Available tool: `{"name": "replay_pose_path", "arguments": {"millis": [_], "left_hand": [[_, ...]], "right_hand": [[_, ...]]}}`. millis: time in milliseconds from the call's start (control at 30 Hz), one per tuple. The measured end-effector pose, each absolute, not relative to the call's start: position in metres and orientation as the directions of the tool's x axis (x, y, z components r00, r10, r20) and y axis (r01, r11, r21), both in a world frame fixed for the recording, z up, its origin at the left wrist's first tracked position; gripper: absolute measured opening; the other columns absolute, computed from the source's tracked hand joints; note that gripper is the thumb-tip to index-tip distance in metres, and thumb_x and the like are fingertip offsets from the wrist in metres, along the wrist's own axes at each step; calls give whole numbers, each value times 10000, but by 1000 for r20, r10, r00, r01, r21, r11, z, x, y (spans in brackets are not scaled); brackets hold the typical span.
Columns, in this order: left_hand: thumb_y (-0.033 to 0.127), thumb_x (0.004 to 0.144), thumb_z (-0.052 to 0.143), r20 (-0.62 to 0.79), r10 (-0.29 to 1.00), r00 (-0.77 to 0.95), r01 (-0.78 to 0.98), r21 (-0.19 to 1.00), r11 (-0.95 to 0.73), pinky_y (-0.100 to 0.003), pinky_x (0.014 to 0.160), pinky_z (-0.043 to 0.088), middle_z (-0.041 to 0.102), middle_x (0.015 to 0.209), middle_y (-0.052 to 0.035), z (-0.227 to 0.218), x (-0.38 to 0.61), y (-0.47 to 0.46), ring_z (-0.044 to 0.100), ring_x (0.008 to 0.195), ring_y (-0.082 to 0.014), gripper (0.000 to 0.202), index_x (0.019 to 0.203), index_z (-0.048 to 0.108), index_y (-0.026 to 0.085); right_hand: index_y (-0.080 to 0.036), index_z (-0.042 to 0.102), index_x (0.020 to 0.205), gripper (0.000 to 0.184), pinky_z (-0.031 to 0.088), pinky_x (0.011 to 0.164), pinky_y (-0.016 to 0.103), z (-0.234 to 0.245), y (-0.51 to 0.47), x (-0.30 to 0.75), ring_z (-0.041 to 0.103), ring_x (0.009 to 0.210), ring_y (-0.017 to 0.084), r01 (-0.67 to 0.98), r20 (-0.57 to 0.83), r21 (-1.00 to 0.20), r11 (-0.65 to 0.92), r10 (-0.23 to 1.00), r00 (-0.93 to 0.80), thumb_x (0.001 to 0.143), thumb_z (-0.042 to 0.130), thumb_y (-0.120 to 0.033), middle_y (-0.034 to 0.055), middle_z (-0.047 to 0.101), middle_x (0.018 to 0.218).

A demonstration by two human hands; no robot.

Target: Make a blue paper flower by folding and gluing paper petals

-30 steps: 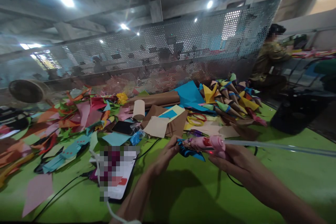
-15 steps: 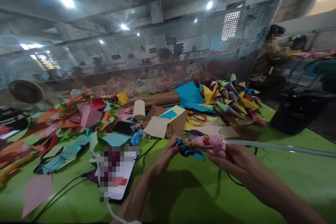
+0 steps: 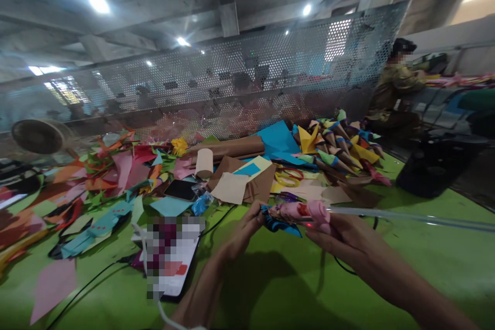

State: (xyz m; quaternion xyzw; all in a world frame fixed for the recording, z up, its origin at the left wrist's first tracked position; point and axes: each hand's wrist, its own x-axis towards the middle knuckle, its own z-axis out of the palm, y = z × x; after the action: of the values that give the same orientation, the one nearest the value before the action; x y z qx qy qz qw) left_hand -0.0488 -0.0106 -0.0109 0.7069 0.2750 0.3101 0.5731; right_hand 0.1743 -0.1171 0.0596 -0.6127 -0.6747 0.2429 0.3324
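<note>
In the middle of the head view my right hand (image 3: 344, 240) is wrapped round a pink hot glue gun (image 3: 297, 210), whose small red light glows. A long clear glue stick (image 3: 394, 213) runs out of its back end to the right. My left hand (image 3: 249, 224) pinches a pleated piece of blue paper (image 3: 284, 225) right at the gun's nozzle. Whether the nozzle touches the paper is hard to make out. The fingertips of my left hand are partly hidden behind the paper.
Coloured paper pieces (image 3: 124, 165) heap up at the left. A phone with a lit screen (image 3: 185, 263) lies nearer, a dark phone (image 3: 181, 189) behind it. Scissors (image 3: 288, 178) and paper cones (image 3: 340, 147) lie beyond my hands. A person (image 3: 398, 82) sits at far right.
Almost nothing differs. Both hands keep the glue gun and the blue paper together in the same place; the view has shifted very slightly.
</note>
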Motion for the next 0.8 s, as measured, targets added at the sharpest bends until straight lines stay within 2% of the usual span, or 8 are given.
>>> {"name": "replay_pose_path", "arguments": {"millis": [267,500,633,733,800], "left_hand": [[555,947,434,120,742,659,22,984,-179,-400,997,361,602,1095,-73,-9,-50,-12,495,1090,-275,419,1086,585,189],[592,917,456,100,772,628,37,987,-157,-378,935,374,603,1078,-74,-14,-49,-9,502,1038,-265,464,1095,595,187],[608,891,496,125,771,625,-11,988,-151,-340,857,388,580,965,-53,-16,-47,-7,502,917,-223,469,1040,598,176],[601,880,528,125,776,618,-45,991,-124,-316,829,390,560,941,-46,-20,-48,-6,490,887,-203,463,1030,589,167],[594,874,544,115,781,614,-44,993,-112,-312,858,383,561,980,-49,-24,-48,-5,487,930,-207,465,1048,588,165]], "right_hand": [[-200,698,792,421,455,572,297,61,-117,173,596,656,221,631,141,-767,117,990,-12,887,542,-580,45,668,713],[-193,680,866,381,441,606,264,53,-117,183,583,719,198,485,123,-868,102,992,10,849,605,-567,27,663,807],[-179,663,792,440,367,536,259,50,-117,197,498,624,165,387,59,-922,17,994,96,806,620,-616,11,579,692],[-181,692,805,504,373,524,272,47,-119,209,508,612,176,287,-16,-955,-76,978,207,747,634,-678,45,619,699],[-183,725,792,578,398,520,292,42,-122,220,524,598,191,295,9,-951,-94,945,327,687,634,-744,77,649,690]]}}
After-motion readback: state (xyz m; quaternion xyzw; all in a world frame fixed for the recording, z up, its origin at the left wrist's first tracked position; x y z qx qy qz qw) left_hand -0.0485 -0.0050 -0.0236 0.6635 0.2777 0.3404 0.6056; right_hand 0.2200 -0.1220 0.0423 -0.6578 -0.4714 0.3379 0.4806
